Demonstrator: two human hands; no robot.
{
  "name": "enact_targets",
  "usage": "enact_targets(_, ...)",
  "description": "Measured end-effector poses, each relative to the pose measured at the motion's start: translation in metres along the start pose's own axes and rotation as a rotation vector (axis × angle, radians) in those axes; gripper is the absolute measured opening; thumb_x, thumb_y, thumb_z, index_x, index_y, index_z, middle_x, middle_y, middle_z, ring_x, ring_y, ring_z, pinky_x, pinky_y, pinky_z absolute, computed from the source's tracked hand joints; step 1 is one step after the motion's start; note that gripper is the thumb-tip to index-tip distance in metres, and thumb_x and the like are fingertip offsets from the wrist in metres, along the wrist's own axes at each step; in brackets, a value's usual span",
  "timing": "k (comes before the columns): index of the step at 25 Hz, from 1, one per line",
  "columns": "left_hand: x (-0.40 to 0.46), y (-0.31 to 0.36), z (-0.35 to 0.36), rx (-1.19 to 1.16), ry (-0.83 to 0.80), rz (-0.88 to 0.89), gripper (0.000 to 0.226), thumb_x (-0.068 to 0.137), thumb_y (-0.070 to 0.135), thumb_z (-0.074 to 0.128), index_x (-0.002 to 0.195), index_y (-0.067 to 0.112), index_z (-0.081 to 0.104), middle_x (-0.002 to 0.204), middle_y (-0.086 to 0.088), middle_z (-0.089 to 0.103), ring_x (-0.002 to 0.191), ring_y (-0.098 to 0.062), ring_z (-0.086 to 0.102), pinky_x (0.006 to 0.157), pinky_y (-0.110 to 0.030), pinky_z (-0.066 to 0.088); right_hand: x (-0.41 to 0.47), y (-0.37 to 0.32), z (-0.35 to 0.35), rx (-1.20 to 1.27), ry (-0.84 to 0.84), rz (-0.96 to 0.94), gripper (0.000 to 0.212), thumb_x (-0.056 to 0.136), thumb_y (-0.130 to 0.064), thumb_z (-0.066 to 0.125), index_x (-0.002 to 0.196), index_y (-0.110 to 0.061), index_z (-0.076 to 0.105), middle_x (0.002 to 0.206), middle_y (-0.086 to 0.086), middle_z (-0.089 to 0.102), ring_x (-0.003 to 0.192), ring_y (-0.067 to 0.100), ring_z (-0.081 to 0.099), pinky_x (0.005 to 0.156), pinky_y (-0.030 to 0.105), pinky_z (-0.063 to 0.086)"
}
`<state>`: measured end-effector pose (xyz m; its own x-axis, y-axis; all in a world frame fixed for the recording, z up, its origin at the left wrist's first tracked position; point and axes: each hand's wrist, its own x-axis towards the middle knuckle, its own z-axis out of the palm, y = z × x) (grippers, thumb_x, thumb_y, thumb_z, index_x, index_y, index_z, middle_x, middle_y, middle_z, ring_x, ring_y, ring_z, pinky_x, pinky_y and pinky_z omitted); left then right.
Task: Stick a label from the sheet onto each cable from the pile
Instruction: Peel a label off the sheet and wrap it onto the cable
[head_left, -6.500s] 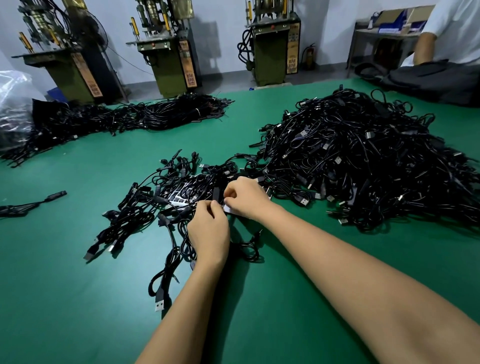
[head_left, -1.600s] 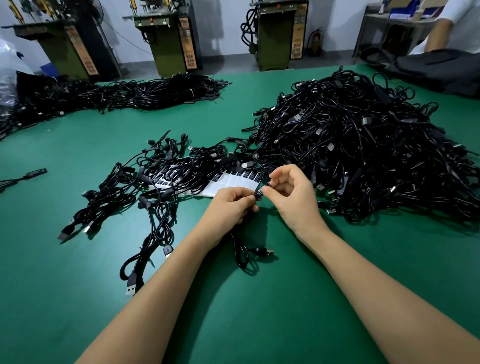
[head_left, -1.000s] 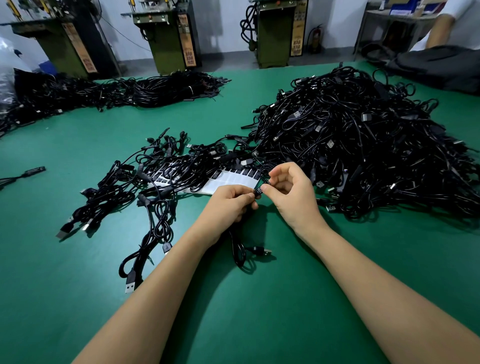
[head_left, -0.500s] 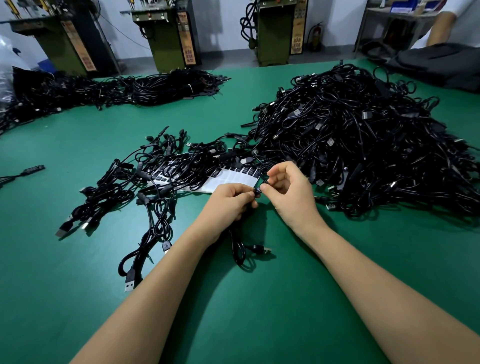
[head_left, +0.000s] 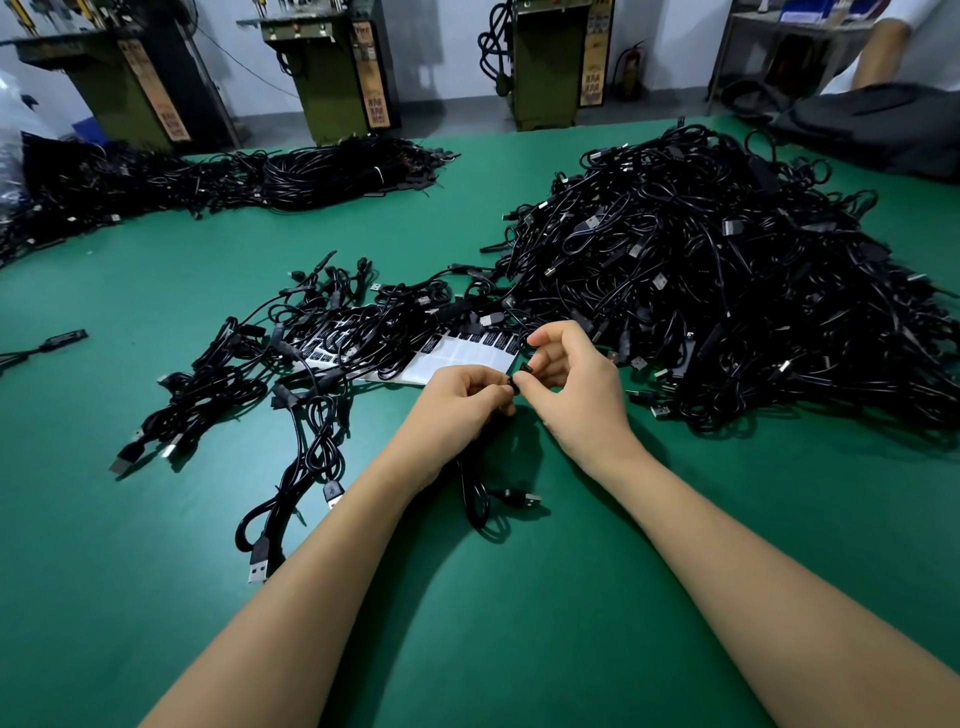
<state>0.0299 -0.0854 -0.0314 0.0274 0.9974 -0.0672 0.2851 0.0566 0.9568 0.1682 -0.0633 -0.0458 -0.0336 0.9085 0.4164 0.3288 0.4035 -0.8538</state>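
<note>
Green mat (head_left: 519, 623) covers the whole bench; both forearms reach in from the near edge and meet over it at centre. Left hand (head_left: 457, 400): fingers curled, thumb and forefinger pinching a black cable (head_left: 475, 496) near one end. Right hand (head_left: 576, 384): thumb and forefinger pinched on the same cable end, just beside the left fingertips, the other fingers curled loosely above; the two hands are touching or nearly so at the pinch point. A small dark piece shows between the fingertips; whether it is a label or the cable body cannot be told. Below the left hand the cable drops to the mat, loops once, and ends in a USB plug (head_left: 524, 500) lying flat to the right of the loop. Just beyond the hands lies the label sheet (head_left: 467, 356), white backing with a row of black labels along its far edge, its left part buried under a spread of loose cables (head_left: 291, 364). Right of the sheet, and touching that spread, rises the big pile (head_left: 727, 291) of tangled black cables with plugs sticking out. Far left on the mat lies a long bundled heap (head_left: 234, 182) of more cable, well apart from the work area. Behind the bench stand three green machines (head_left: 343, 67). Top right, another person's arm (head_left: 878, 52) rests near a dark bag (head_left: 878, 124).
</note>
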Motion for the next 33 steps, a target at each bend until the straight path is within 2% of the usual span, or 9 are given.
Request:
enact_targets(7,0.0003,-0.0008,0.0011,-0.008,0.007,0.011,0.019,0.093,0.010,0.054,0.080,0.014,0.067,0.063,0.007,0.063,0.042,-0.003,0.039,0.042,-0.015,0.030,-0.0013,0.0000,0.0005,-0.097,0.032,0.002,0.030,0.077,-0.010,0.073,0.100,-0.018,0.056,0.077,-0.009,0.057,0.072,0.010,0.058,0.068,0.020,0.045)
enact_targets(12,0.0014,-0.0024,0.0020,-0.036,0.035,0.028,0.024,0.093,0.020,0.058,0.070,0.019,0.065,0.051,0.012,0.052,0.040,-0.003,0.035,0.041,-0.015,0.028,0.0010,0.0014,-0.0007,0.047,0.098,0.112,0.031,0.077,-0.012,0.075,0.096,-0.023,0.053,0.073,-0.009,0.062,0.068,0.008,0.059,0.069,0.019,0.046)
enact_targets(16,0.0036,-0.0058,0.0053,0.009,0.120,0.053,0.019,0.092,0.025,0.060,0.075,0.017,0.066,0.059,0.005,0.049,0.048,-0.007,0.038,0.046,-0.020,0.030,0.0018,0.0035,-0.0009,0.091,0.104,0.131,0.024,0.081,-0.011,0.071,0.096,-0.022,0.055,0.077,-0.007,0.065,0.070,0.003,0.058,0.071,0.021,0.047)
enact_targets(21,0.0043,-0.0061,0.0079,0.032,0.159,0.062,0.020,0.093,0.025,0.057,0.077,0.016,0.065,0.057,0.004,0.045,0.049,-0.010,0.036,0.048,-0.025,0.030,0.0010,0.0025,-0.0006,0.048,0.105,0.092,0.024,0.082,-0.009,0.068,0.093,-0.026,0.055,0.076,-0.005,0.066,0.073,0.001,0.059,0.067,0.012,0.044)
enact_targets(26,0.0057,-0.0041,0.0078,0.007,0.143,0.008,0.026,0.097,0.022,0.051,0.074,0.020,0.063,0.051,0.015,0.046,0.046,-0.003,0.037,0.045,-0.018,0.029,0.0005,0.0030,0.0000,0.053,0.097,0.074,0.020,0.084,-0.007,0.066,0.091,-0.024,0.057,0.076,-0.010,0.061,0.072,-0.002,0.056,0.068,0.013,0.045)
enact_targets(30,0.0042,-0.0016,0.0071,-0.092,0.101,-0.023,0.022,0.097,0.015,0.048,0.079,0.017,0.060,0.061,0.006,0.046,0.043,-0.002,0.036,0.040,-0.014,0.028,0.0016,0.0038,0.0002,0.028,0.075,0.068,0.015,0.088,-0.006,0.063,0.090,-0.021,0.060,0.079,-0.014,0.060,0.073,-0.003,0.055,0.072,0.015,0.046)
enact_targets(33,0.0023,-0.0038,0.0071,-0.024,0.078,0.040,0.011,0.094,0.016,0.058,0.084,0.016,0.064,0.065,0.004,0.051,0.051,-0.004,0.042,0.049,-0.016,0.035,0.0025,0.0044,-0.0002,0.004,0.055,0.088,0.012,0.088,-0.007,0.063,0.088,-0.019,0.061,0.078,-0.012,0.061,0.073,0.000,0.056,0.073,0.020,0.047)
